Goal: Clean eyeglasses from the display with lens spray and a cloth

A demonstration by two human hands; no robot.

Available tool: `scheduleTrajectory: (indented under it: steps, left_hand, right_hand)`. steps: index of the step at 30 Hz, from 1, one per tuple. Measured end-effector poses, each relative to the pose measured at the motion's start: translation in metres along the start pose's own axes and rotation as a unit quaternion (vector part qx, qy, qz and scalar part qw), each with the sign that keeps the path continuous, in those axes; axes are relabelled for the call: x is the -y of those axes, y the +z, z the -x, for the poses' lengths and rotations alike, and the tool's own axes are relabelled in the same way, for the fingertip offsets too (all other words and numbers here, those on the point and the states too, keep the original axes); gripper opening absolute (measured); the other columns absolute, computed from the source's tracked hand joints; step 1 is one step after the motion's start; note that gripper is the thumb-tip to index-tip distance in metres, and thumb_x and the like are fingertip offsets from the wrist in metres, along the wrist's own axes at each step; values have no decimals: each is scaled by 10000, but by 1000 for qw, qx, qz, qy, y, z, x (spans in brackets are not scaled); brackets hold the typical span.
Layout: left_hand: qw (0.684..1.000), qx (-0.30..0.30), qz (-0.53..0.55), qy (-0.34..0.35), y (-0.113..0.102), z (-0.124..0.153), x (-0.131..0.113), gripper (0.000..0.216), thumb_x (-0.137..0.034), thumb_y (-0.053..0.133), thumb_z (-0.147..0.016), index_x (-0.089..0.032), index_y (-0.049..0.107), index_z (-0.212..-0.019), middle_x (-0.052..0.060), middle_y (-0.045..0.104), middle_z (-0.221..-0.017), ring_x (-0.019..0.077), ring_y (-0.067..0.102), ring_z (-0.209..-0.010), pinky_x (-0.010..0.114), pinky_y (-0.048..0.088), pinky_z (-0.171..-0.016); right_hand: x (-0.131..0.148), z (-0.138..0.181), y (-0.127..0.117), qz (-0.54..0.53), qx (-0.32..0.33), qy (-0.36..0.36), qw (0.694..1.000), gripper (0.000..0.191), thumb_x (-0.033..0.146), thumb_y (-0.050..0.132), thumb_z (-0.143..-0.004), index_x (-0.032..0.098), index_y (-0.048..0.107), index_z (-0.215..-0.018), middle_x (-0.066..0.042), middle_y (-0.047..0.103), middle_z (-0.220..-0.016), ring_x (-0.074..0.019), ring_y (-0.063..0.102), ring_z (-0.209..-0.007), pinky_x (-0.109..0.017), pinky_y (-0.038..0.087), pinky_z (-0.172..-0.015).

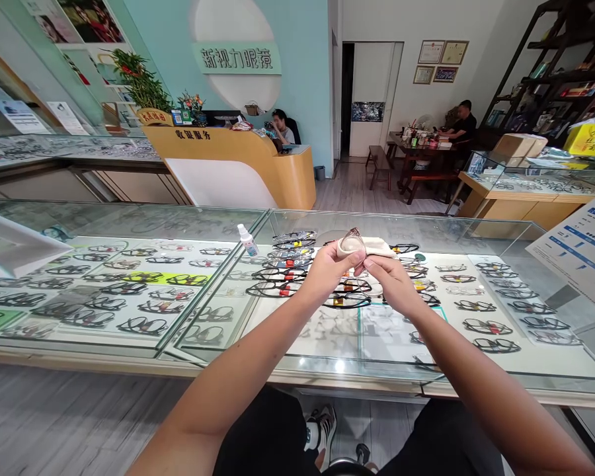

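Over the glass counter, my two hands meet around a pair of eyeglasses (354,233) with a thin brownish frame and a beige cleaning cloth (379,247). My left hand (327,266) is closed on the eyeglasses, its thumb by the lower lens edge. Fingers of my right hand (393,283) pinch the cloth close to the same lens; the cloth spreads behind the lens and above those fingers. The exact grip is partly hidden. Below and beside my hands are rows of dark-framed glasses (272,289) with red and yellow tags. A small white spray bottle (248,240) stands to the left.
The glass display case (297,377) runs across in front of my legs, with more glasses inside. A white printed sign (580,244) stands at right, another white stand (14,248) at left. Beyond are a yellow service desk (218,149) and two seated people.
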State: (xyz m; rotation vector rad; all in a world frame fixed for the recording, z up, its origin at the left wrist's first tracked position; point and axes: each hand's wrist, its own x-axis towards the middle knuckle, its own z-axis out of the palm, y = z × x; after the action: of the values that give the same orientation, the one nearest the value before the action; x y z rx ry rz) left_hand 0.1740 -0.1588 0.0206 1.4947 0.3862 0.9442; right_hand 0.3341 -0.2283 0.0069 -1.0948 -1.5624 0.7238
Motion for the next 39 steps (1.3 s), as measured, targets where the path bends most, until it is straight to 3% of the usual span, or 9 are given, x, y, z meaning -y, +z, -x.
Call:
scheduleTrajectory:
  steps: [9,15,20,26,35,39]
  left_hand:
    - [999,-8,-40,9,-6,1,3,440,-553,762,-912,-173,590,-772,-17,558,-640,133,494,-673,278,400,-717]
    - [998,-40,-54,-6,-14,-2,9,430,-569,805,-863,-154,690,-855,-11,602,-683,130,497,-684,265,396,-695]
    - [998,7,-57,-32,-25,-7,7,468,-591,809,-847,-143,696,-769,7,634,-677,136,525,-675,269,414,-713]
    - [994,75,-64,-46,-38,-10,4,508,-623,714,-923,-124,744,-832,52,694,-721,158,573,-705,277,433,-728]
    - [997,50,2,-60,-35,-10,6,525,-642,759,-888,-136,732,-1029,56,714,-859,163,648,-793,285,510,-813]
    - [997,42,5,-58,-35,-11,9,540,-666,748,-885,-131,731,-960,54,710,-829,157,639,-766,289,520,-806]
  right_hand:
    - [-1,1,1,3,4,9,1000,479,563,531,-1055,208,794,-870,-45,768,-920,-237,666,-951,-344,471,-941]
    - [-2,0,-1,-14,19,19,1000,456,547,555,-1044,220,809,-854,-45,775,-930,-251,677,-997,-349,479,-956]
    - [-1,-1,-4,-14,38,22,999,403,453,554,-1039,222,809,-829,-32,760,-847,-237,677,-914,-347,492,-934]
    - [1,-3,-5,-37,56,26,997,392,431,565,-1014,222,779,-760,-39,756,-842,-237,665,-910,-342,493,-923]
    - [2,-4,-8,-39,64,33,997,363,374,560,-995,217,762,-738,-32,750,-841,-229,656,-896,-336,475,-903]
    - [1,-4,-9,-19,75,25,997,384,389,543,-1013,210,760,-752,-33,739,-834,-221,648,-875,-330,470,-872]
